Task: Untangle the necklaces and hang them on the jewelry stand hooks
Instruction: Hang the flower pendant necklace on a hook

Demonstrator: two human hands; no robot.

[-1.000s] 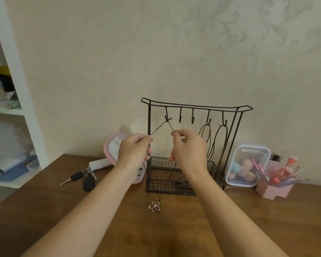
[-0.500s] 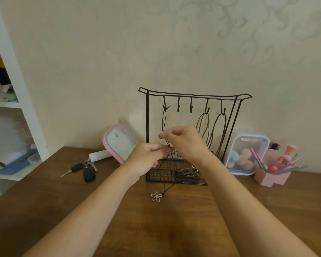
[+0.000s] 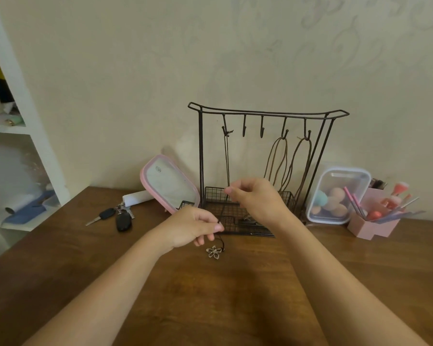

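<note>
A black wire jewelry stand (image 3: 268, 113) stands at the back of the wooden table, with a mesh basket as its base. A thin dark cord necklace (image 3: 227, 161) hangs from its leftmost hook. Its silver flower pendant (image 3: 214, 252) lies on the table in front of the basket. My left hand (image 3: 193, 229) pinches the cord just above the pendant. My right hand (image 3: 256, 198) pinches the cord higher up, in front of the basket. Two brown cord necklaces (image 3: 283, 161) hang from the two right hooks. The two middle hooks are bare.
A pink-rimmed lid (image 3: 169, 184) leans left of the stand. Car keys (image 3: 115, 217) and a white tube (image 3: 138, 196) lie further left. A clear box of makeup sponges (image 3: 338, 196) and a pink brush holder (image 3: 375, 223) stand at the right. White shelves (image 3: 18, 121) border the left side.
Both hands slid down the cord from near the hook to basket height. The cord, first spread in a triangle under the left hook, now hangs straight down. The camera tilted down slightly.
</note>
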